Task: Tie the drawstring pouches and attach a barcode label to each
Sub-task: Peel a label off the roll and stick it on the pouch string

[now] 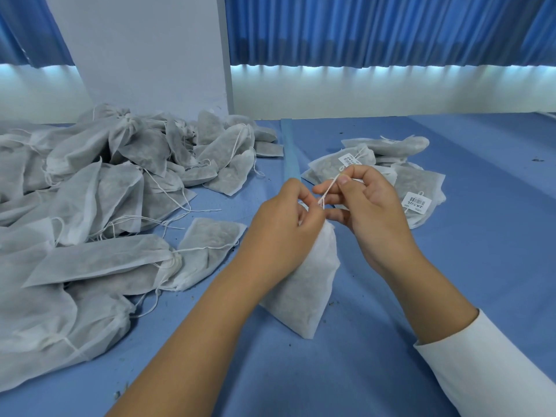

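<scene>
White sleeve (487, 365) nearest, on the right forearm. Pouch (304, 284) stands below the grips, base on the bench (451, 281). Left grip (285, 218) closed round the pouch neck; right grip (370, 206) pinches the drawstring (329, 188), taut between them.

Risks: the thin cord could slip the pinch and leave a slack knot; a hard pull may tip the pouch.

Labelled pouches (418, 188) just beyond the right grip; untied heap (90, 191) well left, its loose cords could snag. Open bench right of the grips.

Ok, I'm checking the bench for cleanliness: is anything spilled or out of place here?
Dark specks lie scattered on the blue table, some beside the pouch being tied and at the far right; they look like filling crumbs leaked from pouches. Nothing else stands out.
</scene>
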The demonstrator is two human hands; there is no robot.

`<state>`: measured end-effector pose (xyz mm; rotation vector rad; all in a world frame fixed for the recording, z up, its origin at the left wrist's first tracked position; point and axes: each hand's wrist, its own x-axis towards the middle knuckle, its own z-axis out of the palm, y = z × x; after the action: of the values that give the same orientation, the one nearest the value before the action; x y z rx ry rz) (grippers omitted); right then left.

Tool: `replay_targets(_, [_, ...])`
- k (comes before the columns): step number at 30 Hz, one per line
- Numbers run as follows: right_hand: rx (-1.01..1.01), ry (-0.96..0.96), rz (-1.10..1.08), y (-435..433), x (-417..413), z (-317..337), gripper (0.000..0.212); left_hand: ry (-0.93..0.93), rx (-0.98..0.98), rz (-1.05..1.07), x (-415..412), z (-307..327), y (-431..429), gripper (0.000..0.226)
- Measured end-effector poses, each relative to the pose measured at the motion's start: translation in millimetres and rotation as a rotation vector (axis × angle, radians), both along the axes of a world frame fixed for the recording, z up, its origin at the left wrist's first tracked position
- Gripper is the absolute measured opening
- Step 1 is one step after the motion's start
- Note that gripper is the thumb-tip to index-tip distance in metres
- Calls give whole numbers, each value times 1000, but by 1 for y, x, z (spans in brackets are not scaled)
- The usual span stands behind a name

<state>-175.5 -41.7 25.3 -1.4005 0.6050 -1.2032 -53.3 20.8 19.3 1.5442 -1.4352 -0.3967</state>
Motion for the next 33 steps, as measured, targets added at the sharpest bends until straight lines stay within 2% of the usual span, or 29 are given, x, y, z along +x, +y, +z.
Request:
replay_targets(10, [26,30,-50,0,-1,1,11,-43,-27,-117,-5,2,2,8])
replay_targets(16, [17,-18,-11,-2,-5,5,12,-17,-32,-41,-2,-1,0,8])
replay_targets(21, [-173,27,-42,4,0,4,12,45,-33,88,2,-3,-4,12])
replay_targets(26, [-377,128,-56,12,4,1,17,205,33,180,8,0,-8,18])
replay_targets(33, [-464,192,-33,20,6,-2,12,358,16,263,14,0,-11,25])
